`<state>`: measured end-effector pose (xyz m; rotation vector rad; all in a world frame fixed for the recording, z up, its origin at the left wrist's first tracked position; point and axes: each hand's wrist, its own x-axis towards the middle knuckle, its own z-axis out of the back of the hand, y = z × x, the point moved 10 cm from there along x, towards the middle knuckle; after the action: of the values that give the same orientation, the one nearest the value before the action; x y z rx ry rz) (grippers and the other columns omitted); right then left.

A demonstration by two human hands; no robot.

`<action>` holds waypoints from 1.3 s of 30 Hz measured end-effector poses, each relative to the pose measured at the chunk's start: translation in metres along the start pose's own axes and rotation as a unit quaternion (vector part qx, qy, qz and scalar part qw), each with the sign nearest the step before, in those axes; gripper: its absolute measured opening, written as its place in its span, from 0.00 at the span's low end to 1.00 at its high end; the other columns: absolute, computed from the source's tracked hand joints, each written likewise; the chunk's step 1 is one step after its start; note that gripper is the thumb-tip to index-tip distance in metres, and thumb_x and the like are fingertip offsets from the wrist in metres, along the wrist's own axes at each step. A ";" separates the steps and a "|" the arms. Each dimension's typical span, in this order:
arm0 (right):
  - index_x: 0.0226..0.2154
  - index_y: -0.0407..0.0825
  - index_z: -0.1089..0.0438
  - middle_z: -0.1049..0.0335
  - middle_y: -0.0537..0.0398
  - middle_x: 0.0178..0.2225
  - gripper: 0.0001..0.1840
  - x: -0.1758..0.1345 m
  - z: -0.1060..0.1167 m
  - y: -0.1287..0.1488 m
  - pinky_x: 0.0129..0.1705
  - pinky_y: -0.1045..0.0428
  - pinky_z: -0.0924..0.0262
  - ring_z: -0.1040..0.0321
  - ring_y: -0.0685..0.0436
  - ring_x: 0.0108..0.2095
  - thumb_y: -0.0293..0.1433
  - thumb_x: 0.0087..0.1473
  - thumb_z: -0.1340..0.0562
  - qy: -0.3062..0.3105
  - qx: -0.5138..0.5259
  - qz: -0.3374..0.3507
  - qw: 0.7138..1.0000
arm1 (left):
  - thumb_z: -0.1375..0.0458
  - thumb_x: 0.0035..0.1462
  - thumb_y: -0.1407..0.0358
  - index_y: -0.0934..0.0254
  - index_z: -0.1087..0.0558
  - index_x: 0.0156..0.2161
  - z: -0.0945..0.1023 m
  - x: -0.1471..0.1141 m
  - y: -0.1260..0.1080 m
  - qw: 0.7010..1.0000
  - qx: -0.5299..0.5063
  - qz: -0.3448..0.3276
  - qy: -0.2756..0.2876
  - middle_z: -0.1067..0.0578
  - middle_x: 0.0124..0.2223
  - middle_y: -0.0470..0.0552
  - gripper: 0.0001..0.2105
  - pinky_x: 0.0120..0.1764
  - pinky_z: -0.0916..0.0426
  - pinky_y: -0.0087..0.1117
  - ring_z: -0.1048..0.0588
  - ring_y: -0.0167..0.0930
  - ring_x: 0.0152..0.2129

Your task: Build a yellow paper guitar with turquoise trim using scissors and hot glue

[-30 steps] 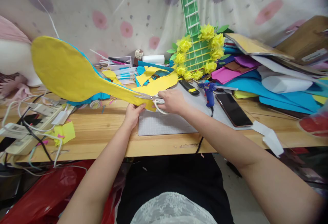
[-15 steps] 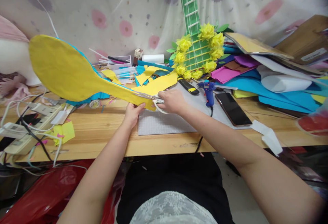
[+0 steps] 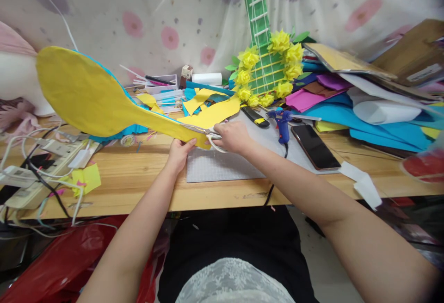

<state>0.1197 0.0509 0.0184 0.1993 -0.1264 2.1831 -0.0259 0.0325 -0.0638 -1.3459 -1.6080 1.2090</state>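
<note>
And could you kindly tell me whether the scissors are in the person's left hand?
No, the right hand holds the scissors, while the left hand grips the narrow end of the yellow paddle-shaped piece.

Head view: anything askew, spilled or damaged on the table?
Two things. At right, a creased white paper strip sticks out past the table's front edge, so it looks stray. At left, cables lie tangled over the power strip. I see no spilled liquid, and the held yellow piece shows no obvious tear.
</note>
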 end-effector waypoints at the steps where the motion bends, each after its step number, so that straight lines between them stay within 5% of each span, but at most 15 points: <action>1: 0.37 0.47 0.30 0.25 0.45 0.34 0.26 0.000 0.000 0.000 0.30 0.51 0.54 0.31 0.40 0.37 0.50 0.55 0.50 0.000 0.001 0.001 1.000 | 0.29 0.29 0.60 0.66 0.28 0.35 0.000 0.000 0.000 1.000 0.000 0.000 0.000 0.22 0.38 0.54 0.24 0.39 0.31 0.37 0.24 0.36 0.36; 16: 0.39 0.48 0.32 0.26 0.45 0.36 0.30 0.005 0.006 0.004 0.30 0.51 0.54 0.31 0.39 0.36 0.55 0.52 0.51 0.011 0.000 0.000 1.000 | 0.30 0.31 0.60 0.65 0.27 0.37 -0.004 -0.001 -0.001 1.000 0.015 -0.008 0.019 0.22 0.38 0.53 0.23 0.36 0.29 0.33 0.24 0.34 0.34; 39: 0.40 0.48 0.33 0.26 0.44 0.37 0.25 0.008 0.014 0.016 0.32 0.51 0.52 0.31 0.38 0.38 0.50 0.53 0.48 0.001 0.002 -0.007 1.000 | 0.29 0.29 0.63 0.68 0.27 0.37 -0.009 -0.004 -0.001 1.000 0.017 -0.005 0.021 0.22 0.36 0.52 0.25 0.35 0.30 0.30 0.24 0.32 0.31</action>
<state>0.1036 0.0455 0.0330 0.1998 -0.1181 2.1690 -0.0171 0.0308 -0.0598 -1.3309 -1.5579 1.1894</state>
